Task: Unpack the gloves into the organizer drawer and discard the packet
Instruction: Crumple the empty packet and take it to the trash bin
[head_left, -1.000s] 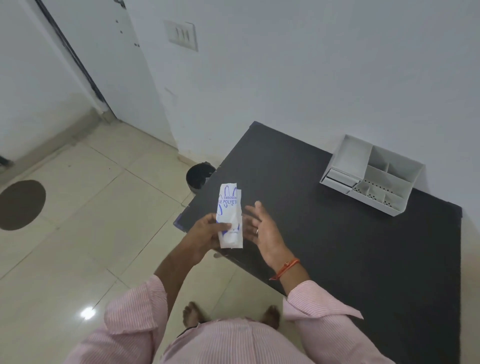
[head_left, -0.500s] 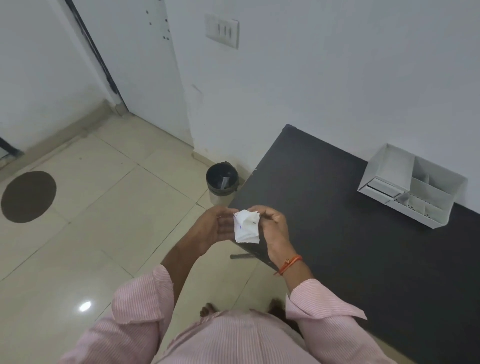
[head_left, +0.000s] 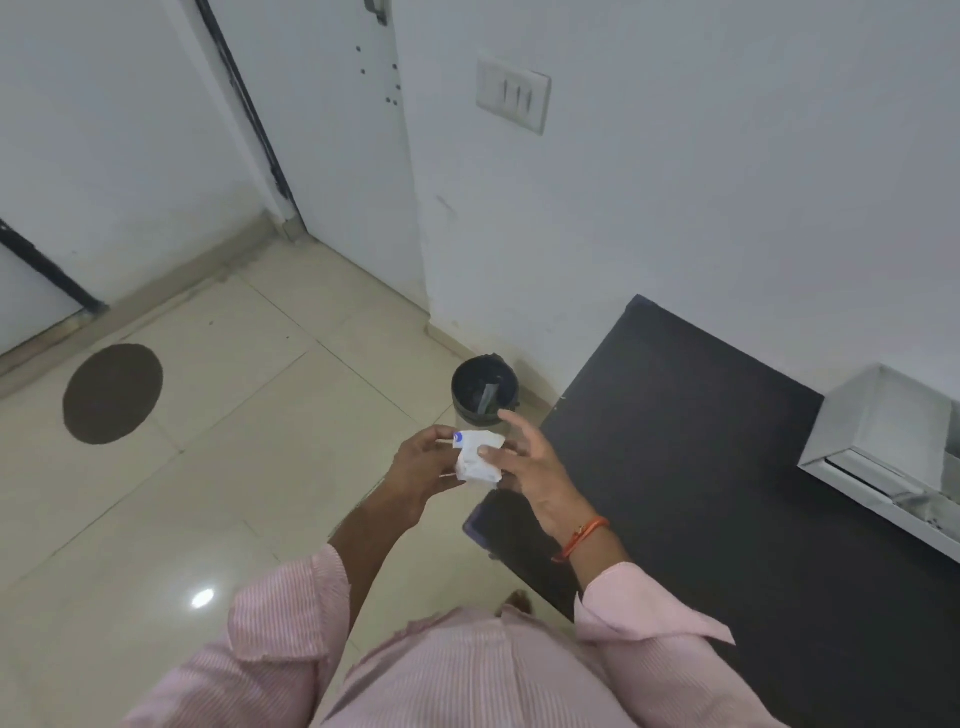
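Observation:
A crumpled white packet (head_left: 477, 457) with blue print sits between my two hands, over the floor just off the table's left corner. My left hand (head_left: 423, 470) grips it from the left. My right hand (head_left: 530, 462) touches it with the thumb while its other fingers spread apart. A small black bin (head_left: 484, 392) stands on the floor just beyond the packet, beside the wall. The white organizer (head_left: 883, 447) sits at the right edge of the black table (head_left: 701, 467), its drawer front facing me. No gloves are visible.
Beige floor tiles fill the left, with a round brown mat (head_left: 112, 393). A white door and a wall switch (head_left: 513, 94) are behind. My pink sleeves and my feet show at the bottom.
The flat packet has been crushed into a small wad between both hands. My view has swung left, so the bin is now close ahead and the organizer sits at the right edge. My right fingers have spread.

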